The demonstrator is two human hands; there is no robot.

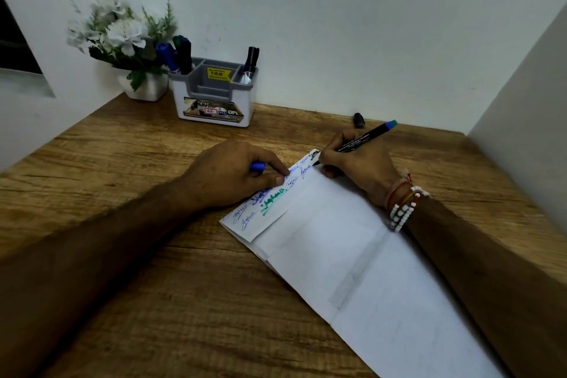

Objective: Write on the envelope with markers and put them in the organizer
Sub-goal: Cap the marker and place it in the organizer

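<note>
A long white envelope [337,255] lies slanted across the wooden desk, with blue, green and black writing along its far flap. My right hand [359,166] grips a black marker [362,138] whose tip touches the flap's far corner. My left hand [236,175] presses down on the flap and curls round a blue cap [257,166]. A grey and white organizer [214,95] stands at the back, holding a blue marker [167,55] and a dark marker [185,54] on its left and a black marker [251,66] on its right.
A white pot of pale flowers [122,37] stands left of the organizer. A black cap [359,120] lies on the desk near the back wall. Walls close the desk in at the back, left and right.
</note>
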